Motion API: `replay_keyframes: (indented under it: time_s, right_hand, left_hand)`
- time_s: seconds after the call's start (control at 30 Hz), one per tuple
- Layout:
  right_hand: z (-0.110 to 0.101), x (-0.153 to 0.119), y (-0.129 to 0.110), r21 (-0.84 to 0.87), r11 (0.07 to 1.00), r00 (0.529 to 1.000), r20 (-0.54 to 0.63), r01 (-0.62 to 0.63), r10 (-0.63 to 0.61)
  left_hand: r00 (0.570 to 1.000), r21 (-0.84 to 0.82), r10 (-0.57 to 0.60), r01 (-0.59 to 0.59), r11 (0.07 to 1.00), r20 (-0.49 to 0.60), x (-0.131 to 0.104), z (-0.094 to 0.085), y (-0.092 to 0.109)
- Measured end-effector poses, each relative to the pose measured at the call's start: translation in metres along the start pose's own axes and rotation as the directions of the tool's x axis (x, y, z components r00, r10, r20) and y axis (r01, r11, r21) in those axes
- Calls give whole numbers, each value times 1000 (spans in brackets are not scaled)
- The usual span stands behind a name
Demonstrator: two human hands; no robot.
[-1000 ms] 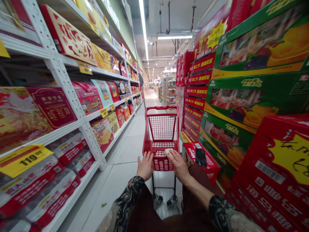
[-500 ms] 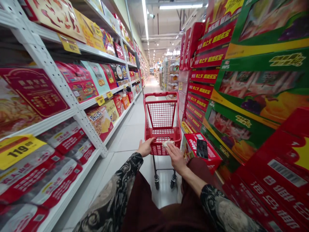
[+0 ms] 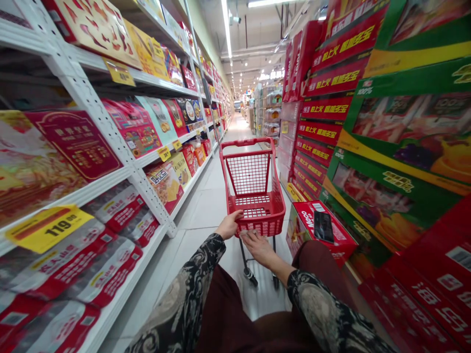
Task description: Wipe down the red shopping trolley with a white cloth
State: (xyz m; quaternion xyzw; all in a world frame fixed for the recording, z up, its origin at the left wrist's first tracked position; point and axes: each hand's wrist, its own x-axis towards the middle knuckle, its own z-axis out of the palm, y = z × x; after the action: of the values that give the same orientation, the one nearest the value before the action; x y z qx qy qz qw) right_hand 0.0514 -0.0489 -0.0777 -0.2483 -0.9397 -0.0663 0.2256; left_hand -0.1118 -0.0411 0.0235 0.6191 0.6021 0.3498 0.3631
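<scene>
A small red shopping cart (image 3: 257, 215) with a mesh basket stands in front of my knees, its basket holding nothing. My left hand (image 3: 228, 225) is closed round the rim at the basket's near left corner. Against the near wall of the basket, just below the rim, my right hand (image 3: 257, 247) presses with its fingers together. A crumpled white tissue, plain to see in that hand half a second ago, is now almost wholly hidden under the fingers.
White shelves (image 3: 147, 159) of boxed snacks line the left side. Stacked red drink cartons (image 3: 324, 113) and green fruit boxes (image 3: 397, 181) rise on the right. A black phone (image 3: 324, 226) lies on a red box (image 3: 333, 245) beside my right knee. A tiled aisle (image 3: 206, 201) runs ahead.
My left hand has taken hold of the basket's corner. The right hand has moved left and down along the near wall. The cart has turned slightly, and the view has shifted.
</scene>
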Motion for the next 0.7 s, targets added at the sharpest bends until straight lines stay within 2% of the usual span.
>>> replay_keyframes:
  time_s: [0.1, 0.2, 0.27, 0.3, 0.33, 0.37, 0.4, 0.43, 0.47, 0.5, 0.53, 0.6, 0.63, 0.7]
  right_hand:
    - [-3, -8, -3, -6, 1000, 1000, 3, -22, 22]
    - [-23, -7, -4, 47, 999, 996, -86, -2, 6]
    - [-41, -5, -2, 123, 990, 975, -203, -65, 89]
    - [-48, -5, -1, 176, 975, 945, -271, -137, 181]
    - [-55, -6, 1, 240, 944, 892, -337, -226, 300]
    - [-59, -6, 2, 315, 895, 815, -391, -317, 427]
    - [-62, -7, 2, 393, 830, 722, -425, -396, 546]
    - [-63, -7, 1, 466, 760, 631, -436, -452, 642]
    - [-62, -7, -2, 530, 698, 565, -421, -482, 710]
    - [-61, -6, -6, 584, 647, 536, -383, -490, 752]
    - [-59, -5, -11, 626, 610, 542, -333, -485, 772]
    - [-58, -3, -24, 671, 574, 601, -234, -469, 764]
    - [-60, -3, -31, 665, 582, 630, -211, -468, 747]
    - [-65, -8, -42, 567, 665, 678, -235, -486, 696]
  left_hand:
    - [999, -16, 3, -3, 1000, -33, -5, 0, 4]
    - [996, -33, 5, -8, 999, -92, -11, -1, 9]
    - [986, -32, 15, -21, 999, -168, -21, 0, 11]
    - [974, -53, 10, -22, 998, -227, -28, 2, 13]
    - [957, -98, -12, -17, 995, -289, -36, 6, 14]
    - [939, -144, -39, -11, 990, -341, -45, 12, 15]
    - [916, -258, -107, 4, 966, -386, -53, 20, 17]
    - [916, -325, -149, 21, 945, -373, -60, 29, 19]
    - [927, -381, -172, 34, 924, -333, -65, 40, 21]
    - [946, -464, -191, 49, 885, -264, -69, 52, 24]
    - [964, -592, -209, 75, 803, -162, -72, 62, 27]
    - [970, -756, -235, 111, 645, -58, -72, 80, 33]
    - [968, -797, -248, 119, 592, -40, -71, 85, 35]
    - [957, -809, -282, 108, 579, -74, -67, 90, 34]
